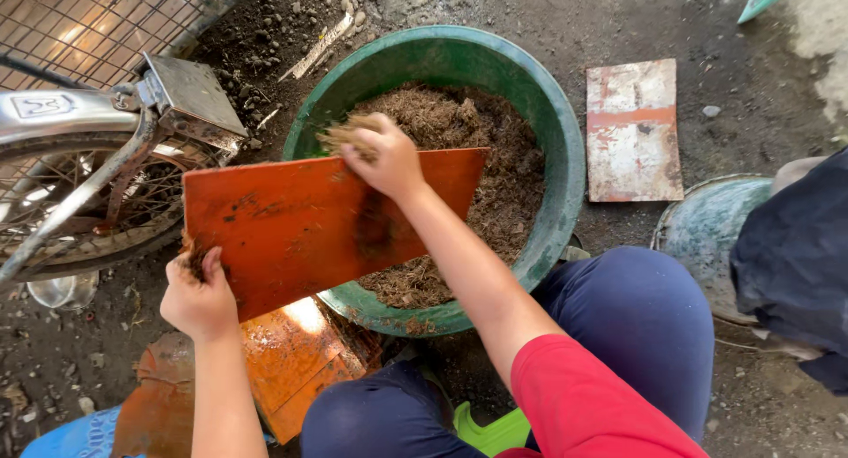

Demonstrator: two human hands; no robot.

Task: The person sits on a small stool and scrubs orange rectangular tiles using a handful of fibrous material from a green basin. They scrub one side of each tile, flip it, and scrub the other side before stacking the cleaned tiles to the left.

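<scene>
I see an orange board [300,224], flat and rectangular with dark smudges and worn edges, held tilted across the near-left rim of a round green basin [565,158]. The basin sits on dirt ground and is filled with brown, fibrous shredded material [495,158]. My left hand [199,299] is closed on the board's lower-left corner, thumb on top, with bits of fibre stuck near the fingers. My right hand [382,158] is closed around a small tuft of the brown fibre and rests against the board's upper edge, over the basin.

To the right of the basin, lying flat on the ground, is a rectangular metal plate [633,129], whitish with red rusty patches and a red band across it. Below the board there is an orange box-shaped object [296,361] with scuffed paint. A bicycle wheel [79,193] with its chrome mudguard stands at the left, just beside the basin. A grey bucket [707,228] sits at the right.
</scene>
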